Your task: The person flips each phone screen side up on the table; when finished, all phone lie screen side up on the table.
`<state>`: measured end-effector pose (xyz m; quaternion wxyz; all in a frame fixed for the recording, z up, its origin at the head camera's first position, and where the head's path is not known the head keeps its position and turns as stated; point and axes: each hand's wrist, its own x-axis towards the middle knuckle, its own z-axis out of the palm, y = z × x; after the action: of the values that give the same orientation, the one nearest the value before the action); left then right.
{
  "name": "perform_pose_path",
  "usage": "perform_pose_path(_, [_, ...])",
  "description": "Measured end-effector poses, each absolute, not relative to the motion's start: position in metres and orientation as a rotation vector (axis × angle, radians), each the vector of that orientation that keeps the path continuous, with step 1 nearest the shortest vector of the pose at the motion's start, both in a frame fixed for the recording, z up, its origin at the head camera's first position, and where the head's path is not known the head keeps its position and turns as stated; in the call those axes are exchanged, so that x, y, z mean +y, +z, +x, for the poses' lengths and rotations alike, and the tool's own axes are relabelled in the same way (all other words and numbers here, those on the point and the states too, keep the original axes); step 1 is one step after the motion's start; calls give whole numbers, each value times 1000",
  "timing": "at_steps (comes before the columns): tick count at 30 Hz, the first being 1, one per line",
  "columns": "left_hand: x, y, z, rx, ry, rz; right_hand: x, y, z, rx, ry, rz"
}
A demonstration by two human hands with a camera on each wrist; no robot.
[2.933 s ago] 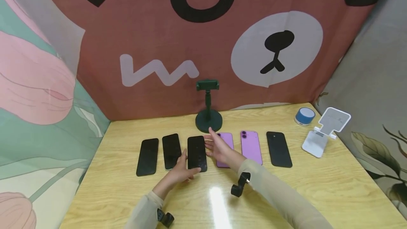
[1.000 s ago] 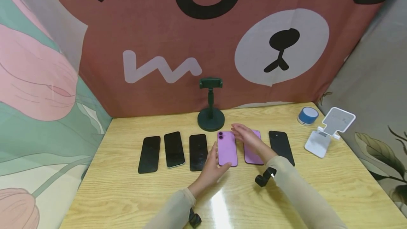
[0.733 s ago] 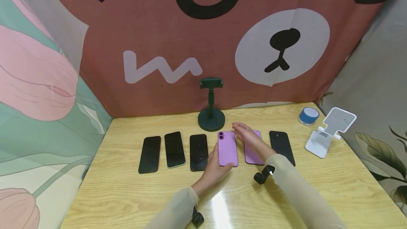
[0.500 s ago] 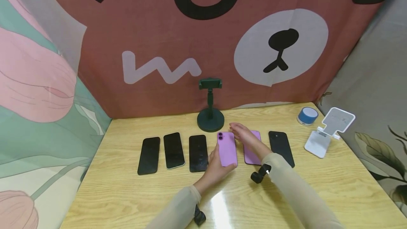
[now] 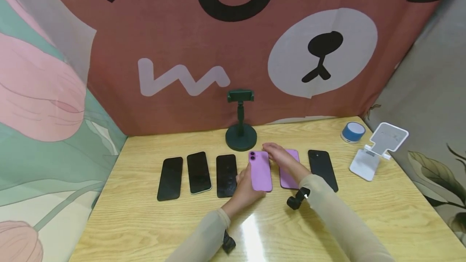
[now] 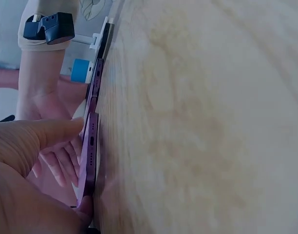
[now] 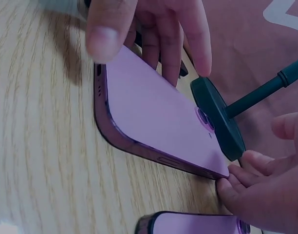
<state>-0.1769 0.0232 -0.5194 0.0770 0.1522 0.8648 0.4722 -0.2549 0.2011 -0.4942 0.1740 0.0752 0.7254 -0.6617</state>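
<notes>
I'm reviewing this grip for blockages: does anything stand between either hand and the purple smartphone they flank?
Nothing visible does. The left hand grips the purple smartphone at its near left side, and the right hand appears to touch its far right corner. The second purple smartphone lies farther right, not in between.

Long sleeves on both arms, left sleeve (image 5: 204,233) and right sleeve (image 5: 338,213) in the same beige, cuffs pretty snug. Left wrist camera (image 5: 228,243) and right wrist camera (image 5: 296,200) are chunky black blocky things, right one's got a tiny pale spot. Left hand (image 5: 247,189) and right hand (image 5: 282,159) are bare
</notes>
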Motion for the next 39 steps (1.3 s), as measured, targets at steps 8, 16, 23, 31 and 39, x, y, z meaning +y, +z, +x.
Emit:
perform_pose_path(8, [28, -515, -178, 2613, 1345, 412, 198, -491, -257, 2109, -1800, 310])
perform_pose_path(16, [31, -513, -180, 2675, 1275, 394, 194, -489, -258, 2126, -1800, 326])
perform_pose_path(23, [32, -515, -178, 2708, 1205, 440, 190, -488, -256, 2245, -1662, 357])
perform_pose_path(31, [30, -512, -175, 2693, 1196, 451, 190, -487, -252, 2381, -1536, 249])
perform_pose_path(39, [29, -510, -174, 2701, 1154, 515, 192, -480, -250, 2433, -1489, 213])
